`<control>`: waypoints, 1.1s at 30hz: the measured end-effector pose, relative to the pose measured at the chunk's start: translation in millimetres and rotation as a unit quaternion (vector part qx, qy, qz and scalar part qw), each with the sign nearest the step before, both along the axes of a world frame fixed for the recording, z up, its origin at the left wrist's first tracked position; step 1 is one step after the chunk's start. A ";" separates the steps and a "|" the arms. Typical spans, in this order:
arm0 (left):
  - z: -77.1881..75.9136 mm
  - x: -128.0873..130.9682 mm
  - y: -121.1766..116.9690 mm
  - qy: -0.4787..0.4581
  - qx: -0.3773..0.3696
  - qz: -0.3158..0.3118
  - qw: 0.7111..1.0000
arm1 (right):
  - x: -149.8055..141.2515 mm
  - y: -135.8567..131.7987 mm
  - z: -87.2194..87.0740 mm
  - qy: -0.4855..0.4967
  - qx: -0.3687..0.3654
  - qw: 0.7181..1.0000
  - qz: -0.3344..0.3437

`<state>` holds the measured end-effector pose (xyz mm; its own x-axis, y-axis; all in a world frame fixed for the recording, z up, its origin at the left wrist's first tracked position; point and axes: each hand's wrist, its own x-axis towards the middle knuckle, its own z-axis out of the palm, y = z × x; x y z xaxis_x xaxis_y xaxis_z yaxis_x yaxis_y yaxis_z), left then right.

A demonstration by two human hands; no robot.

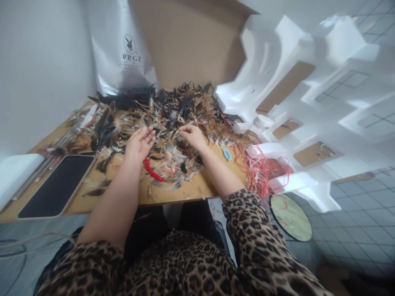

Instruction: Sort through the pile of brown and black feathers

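Note:
My left hand (140,142) is held over the feathers with its palm turned up and its fingers curled. A dark bit shows at its fingertips, too small to tell from the feathers behind. Facing it, my right hand (191,136) has its thumb and fingers pinched together, and what lies between them cannot be made out. Brown, black and pale feathers (123,117) form a large loose heap beneath and beyond both hands. A red tie-like strip (153,170) lies just below my left hand, among pale feathers.
A phone (57,185) and a white box (18,174) lie at the left. A silver bag (123,61) stands behind the heap. To the right are a blue ring (226,154), tangled pink ribbon (259,168), a white-lidded jar (262,122) and large white foam packing (324,102).

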<state>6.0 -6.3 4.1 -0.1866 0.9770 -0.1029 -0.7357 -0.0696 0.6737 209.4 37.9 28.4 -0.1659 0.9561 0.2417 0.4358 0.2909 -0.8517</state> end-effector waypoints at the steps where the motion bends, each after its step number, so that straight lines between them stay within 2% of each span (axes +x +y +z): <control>1: 0.4 1.8 0.0 0.017 0.003 0.007 1.000 | 3.3 -6.9 -1.5 -0.031 0.004 0.999 0.015; 3: 1.1 7.0 -0.2 0.074 0.014 0.032 0.997 | 6.8 -18.3 -3.8 -0.088 -0.001 0.995 0.036; 5: 1.8 13.8 -0.9 0.160 0.032 0.082 0.983 | 5.4 -25.5 -4.6 -0.146 -0.009 0.988 0.052; 8: 2.9 22.6 -2.9 0.294 0.070 0.159 0.940 | -4.4 -29.1 -1.7 -0.223 0.003 0.973 0.064; 10: 3.2 25.2 -3.6 0.344 0.080 0.179 0.918 | -12.5 -29.1 2.1 -0.252 0.021 0.965 0.072; 12: 2.6 24.5 -3.0 0.345 0.076 0.180 0.918 | -19.6 -29.0 5.6 -0.265 0.032 0.960 0.087; 15: 0.8 20.6 -0.8 0.292 0.056 0.150 0.943 | -26.6 -29.2 6.0 -0.285 0.019 0.955 0.075; 20: 0.9 19.8 -2.0 0.237 0.049 0.066 0.968 | -35.6 -26.8 -9.4 -0.293 0.007 0.956 0.020; 23: 4.3 22.7 -5.8 0.230 0.044 0.039 0.971 | -39.7 -22.7 -20.3 -0.262 0.012 0.965 0.013; 26: 8.1 24.1 -8.7 0.212 0.023 0.029 0.976 | -38.5 -17.2 -26.2 -0.185 0.009 0.982 0.018; 30: 8.8 23.4 -9.9 0.183 0.003 0.014 0.983 | -30.1 -12.3 -26.9 -0.010 -0.031 0.999 0.027; 33: 6.6 23.5 -10.2 0.183 -0.003 -0.014 0.983 | -23.8 -12.6 -24.9 0.133 -0.065 0.989 0.028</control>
